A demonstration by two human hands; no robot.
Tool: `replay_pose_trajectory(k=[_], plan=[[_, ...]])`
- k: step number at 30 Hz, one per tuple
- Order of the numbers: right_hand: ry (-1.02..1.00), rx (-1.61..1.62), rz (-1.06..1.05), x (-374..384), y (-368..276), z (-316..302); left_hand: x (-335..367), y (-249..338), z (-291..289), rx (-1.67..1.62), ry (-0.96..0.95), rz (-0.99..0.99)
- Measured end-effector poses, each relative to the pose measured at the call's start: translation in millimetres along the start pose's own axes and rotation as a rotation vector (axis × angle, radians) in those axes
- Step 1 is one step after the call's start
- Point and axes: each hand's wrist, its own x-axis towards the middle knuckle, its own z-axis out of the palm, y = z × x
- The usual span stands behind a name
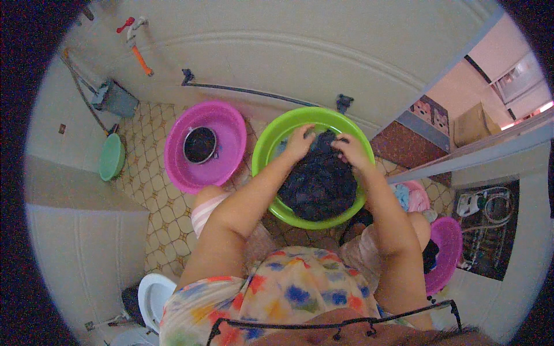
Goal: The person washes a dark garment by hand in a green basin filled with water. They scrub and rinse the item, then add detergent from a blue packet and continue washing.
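Note:
A bright green basin (264,128) stands on the floor before my knees. Dark, wet-looking cloth (316,179) is heaped inside it, most of it toward the near side. At the basin's far part my left hand (300,143) has its fingers curled on the upper left edge of the cloth. Opposite it, my right hand (352,151) pinches the cloth's upper right edge, thumb below the fingers. A short stretch of raised dark fabric runs between the two hands. The garment's kind cannot be made out.
Left of the green basin is a pink basin (228,161) with a dark round pot (200,145) in it. A small green basin (112,157) and grey bin (116,99) stand farther left. At right are another pink basin (450,248), pink and blue clothes (412,197) and a door edge (461,153).

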Motion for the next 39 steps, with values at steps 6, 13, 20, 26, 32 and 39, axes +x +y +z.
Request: replay_pose_trajectory(k=[6, 13, 20, 26, 32, 39], plan=[[0.016, 0.163, 0.016, -15, -29, -35, -18, -14, 13, 0.661, -0.474, -0.068], [-0.003, 0.243, 0.039, -19, -27, -39, -10, 32, -21, 0.182, -0.645, -0.265], [0.003, 0.208, 0.062, -5, -14, -49, -41, -6, -26, 0.354, -0.524, 0.008], [0.031, 0.089, 0.086, 5, -16, -30, -68, 7, -6, 0.612, -0.494, 0.004], [-0.088, -0.322, -0.291, 24, -12, 0, -67, 18, -1, 0.678, -0.603, 0.433], [-0.004, -0.786, -0.401, 33, 51, 9, -61, 27, 16, 0.357, -0.377, 0.304]])
